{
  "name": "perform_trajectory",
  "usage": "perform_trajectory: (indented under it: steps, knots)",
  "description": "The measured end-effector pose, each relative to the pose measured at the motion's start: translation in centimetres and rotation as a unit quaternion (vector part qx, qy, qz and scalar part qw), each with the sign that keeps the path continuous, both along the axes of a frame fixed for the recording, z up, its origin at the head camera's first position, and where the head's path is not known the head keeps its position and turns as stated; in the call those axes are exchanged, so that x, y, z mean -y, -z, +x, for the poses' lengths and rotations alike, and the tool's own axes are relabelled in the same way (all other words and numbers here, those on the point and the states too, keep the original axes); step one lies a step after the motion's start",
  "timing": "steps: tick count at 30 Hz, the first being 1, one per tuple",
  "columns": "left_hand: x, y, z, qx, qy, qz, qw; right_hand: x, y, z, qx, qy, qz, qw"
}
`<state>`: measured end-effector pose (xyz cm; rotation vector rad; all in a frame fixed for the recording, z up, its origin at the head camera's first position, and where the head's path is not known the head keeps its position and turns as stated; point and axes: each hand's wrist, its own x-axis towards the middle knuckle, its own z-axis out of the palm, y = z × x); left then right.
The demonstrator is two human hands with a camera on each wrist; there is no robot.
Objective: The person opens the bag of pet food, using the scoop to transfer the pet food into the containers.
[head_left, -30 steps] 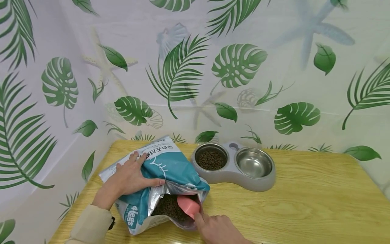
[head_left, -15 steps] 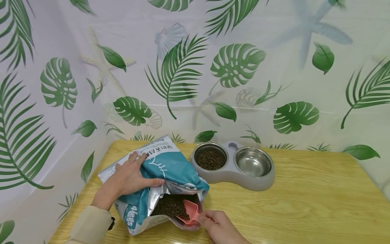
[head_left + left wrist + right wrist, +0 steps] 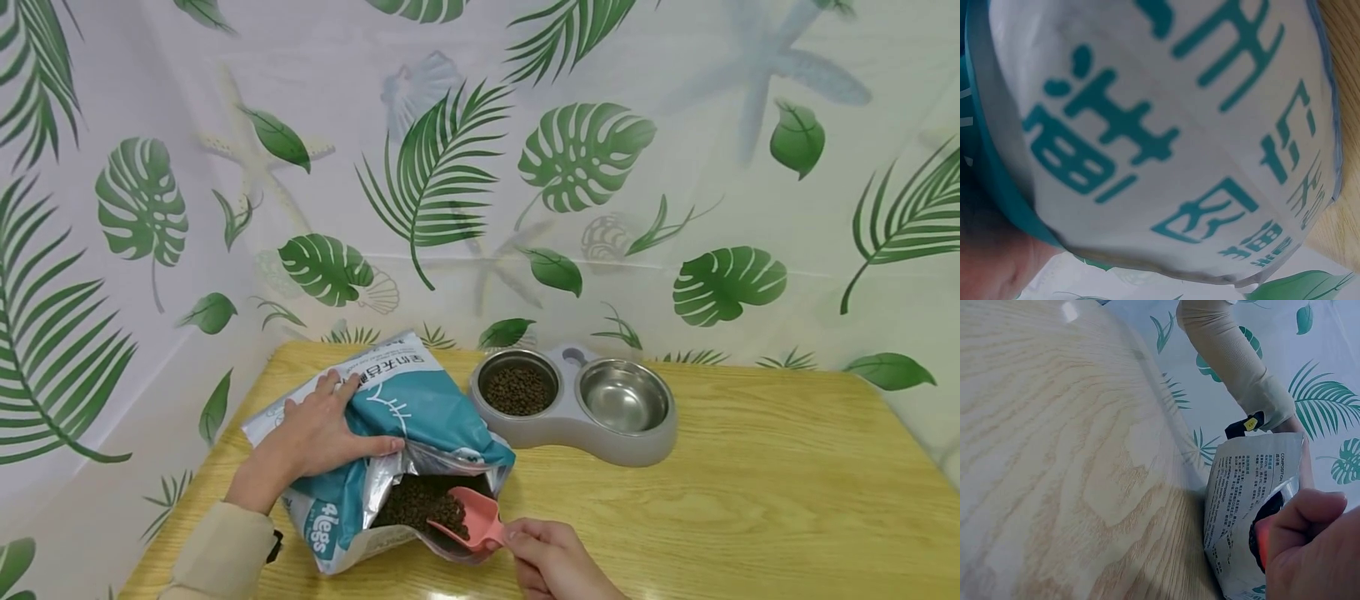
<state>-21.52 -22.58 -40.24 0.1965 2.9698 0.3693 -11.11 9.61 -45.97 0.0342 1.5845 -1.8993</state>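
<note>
A teal and white pet food bag (image 3: 442,408) lies on its side, its mouth facing the front and brown kibble (image 3: 412,502) inside. My left hand (image 3: 322,429) rests spread on top of it, fingers fairly straight. In the bag's mouth sits a pink scoop (image 3: 480,510) with kibble in its bowl. My right hand (image 3: 551,554) grips the scoop's handle at the bag's right side. The left wrist view is mostly filled by the bag's printed panel (image 3: 1147,125). In the right wrist view, my curled right hand (image 3: 1316,550) hides most of the scoop.
Behind and right of the bag stands a grey double bowl stand (image 3: 592,446). Its left steel bowl (image 3: 519,358) holds kibble; bare metal shows in the right steel bowl (image 3: 626,400). A leaf-printed sheet (image 3: 465,308) hangs behind the wooden table (image 3: 787,500).
The right hand has turned and drawn the scoop slightly back to the right, its bowl now facing up with kibble in it. The left hand has stayed on the bag.
</note>
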Motion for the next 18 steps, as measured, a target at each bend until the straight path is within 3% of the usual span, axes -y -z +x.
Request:
perform_trajectory:
  steps: [6,10,12,16,18]
  knots:
    - [0.0,0.0,0.0,0.001,-0.002,-0.001,1.0000,-0.4,-0.3,-0.1,0.009,-0.003,-0.036,0.9993]
    - [0.0,0.0,0.0,0.000,-0.002,-0.002,1.0000,-1.0,-1.0,-0.2,0.009,-0.047,-0.123,0.9912]
    - [0.0,0.0,0.0,0.000,-0.002,-0.001,1.0000,-1.3,-1.6,-0.3,0.004,-0.083,-0.194,0.9774]
    - [0.0,0.1,0.0,0.000,-0.003,0.000,1.0000,-1.6,-2.7,-0.9,-0.022,-0.140,-0.325,0.9352]
    - [0.0,0.1,0.0,0.001,-0.003,0.002,1.0000,-1.7,-3.2,-1.4,-0.040,-0.142,-0.344,0.9273]
